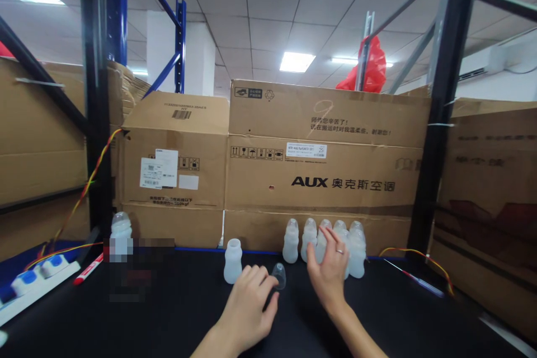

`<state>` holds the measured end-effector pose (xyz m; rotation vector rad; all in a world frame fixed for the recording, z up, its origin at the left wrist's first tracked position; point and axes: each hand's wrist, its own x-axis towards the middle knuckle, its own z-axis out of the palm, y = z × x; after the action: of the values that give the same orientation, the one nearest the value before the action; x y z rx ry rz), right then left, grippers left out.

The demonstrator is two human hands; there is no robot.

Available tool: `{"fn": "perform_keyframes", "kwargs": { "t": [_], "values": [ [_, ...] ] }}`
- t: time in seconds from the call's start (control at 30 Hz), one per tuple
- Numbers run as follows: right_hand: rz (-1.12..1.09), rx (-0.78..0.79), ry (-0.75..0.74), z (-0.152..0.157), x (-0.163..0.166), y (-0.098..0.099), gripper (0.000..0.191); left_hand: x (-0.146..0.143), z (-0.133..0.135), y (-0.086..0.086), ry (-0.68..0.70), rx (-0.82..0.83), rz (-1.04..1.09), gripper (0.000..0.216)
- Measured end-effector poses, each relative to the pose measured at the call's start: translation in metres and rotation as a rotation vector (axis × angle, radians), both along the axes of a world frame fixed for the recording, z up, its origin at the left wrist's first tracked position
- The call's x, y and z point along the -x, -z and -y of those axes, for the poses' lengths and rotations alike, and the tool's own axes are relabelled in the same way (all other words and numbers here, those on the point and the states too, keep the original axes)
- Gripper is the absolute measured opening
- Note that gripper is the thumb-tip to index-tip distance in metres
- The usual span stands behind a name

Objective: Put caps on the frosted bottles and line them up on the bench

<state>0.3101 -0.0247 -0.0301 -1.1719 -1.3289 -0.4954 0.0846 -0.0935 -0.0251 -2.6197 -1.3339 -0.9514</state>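
My left hand (250,305) is at the middle of the black table, thumb and forefinger closed at the lower edge of a clear dome-shaped bottle cap (279,276). Just beyond it stands an upright white baby bottle (233,263) with an open neck and no cap. My right hand (329,271), wearing a ring, reaches with fingers apart in front of a row of several capped baby bottles (291,241). It partly hides the middle ones; whether its fingertips touch a bottle is hard to see.
Another capped bottle (121,229) stands at the far left, near a red marker (89,268) and a white power strip (42,285). A thin screwdriver-like tool (415,278) lies at the right. Cardboard (327,162) walls the back between dark rack posts (436,106).
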Motion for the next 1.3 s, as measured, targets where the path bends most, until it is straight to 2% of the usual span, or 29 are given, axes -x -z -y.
{"fn": "perform_keyframes", "kwargs": {
  "t": [0.1,0.17,0.23,0.33,0.47,0.53,0.63,0.73,0.8,0.9,1.0,1.1,1.23,1.3],
  "values": [
    [0.034,0.071,0.135,-0.005,-0.028,-0.002,0.064,-0.008,0.005,0.006,0.092,0.106,-0.046,0.017],
    [0.057,0.146,0.162,-0.009,-0.039,0.001,0.072,-0.010,0.005,0.012,0.124,0.134,-0.065,0.014],
    [0.071,0.199,0.160,-0.012,-0.045,0.004,0.074,-0.009,0.003,0.016,0.138,0.152,-0.065,0.015],
    [0.070,0.211,0.111,-0.012,-0.045,0.005,0.065,-0.007,0.002,0.018,0.130,0.168,-0.054,0.015],
    [0.005,0.141,-0.050,-0.002,-0.034,-0.007,0.056,-0.008,0.002,0.013,0.073,0.171,-0.022,0.018],
    [-0.069,0.153,-0.146,0.008,-0.024,-0.016,0.053,-0.010,0.001,0.011,0.019,0.183,0.098,0.025],
    [-0.203,0.257,-0.346,0.025,-0.002,-0.026,0.054,-0.012,-0.001,0.011,-0.011,0.212,0.373,0.043],
    [-0.308,0.379,-0.623,0.039,0.022,-0.027,0.054,-0.011,-0.005,0.013,0.002,0.172,0.517,0.060],
    [-0.339,0.457,-0.776,0.045,0.034,-0.023,0.051,-0.011,-0.005,0.013,-0.016,0.144,0.524,0.058],
    [-0.323,0.567,-0.936,0.050,0.045,-0.016,0.046,-0.011,-0.001,0.008,-0.019,0.159,0.506,0.039],
    [-0.335,0.592,-1.030,0.051,0.048,-0.013,0.039,-0.013,0.002,0.007,0.039,0.160,0.520,0.033],
    [-0.381,0.588,-1.065,0.048,0.047,-0.010,0.039,-0.014,-0.003,0.017,0.073,0.060,0.505,0.037],
    [-0.396,0.611,-1.053,0.038,0.048,-0.001,0.051,-0.010,-0.020,0.038,-0.063,-0.137,0.431,0.041],
    [-0.381,0.610,-1.057,0.032,0.049,0.004,0.056,-0.007,-0.029,0.042,-0.121,-0.174,0.377,0.043]
  ]
}}
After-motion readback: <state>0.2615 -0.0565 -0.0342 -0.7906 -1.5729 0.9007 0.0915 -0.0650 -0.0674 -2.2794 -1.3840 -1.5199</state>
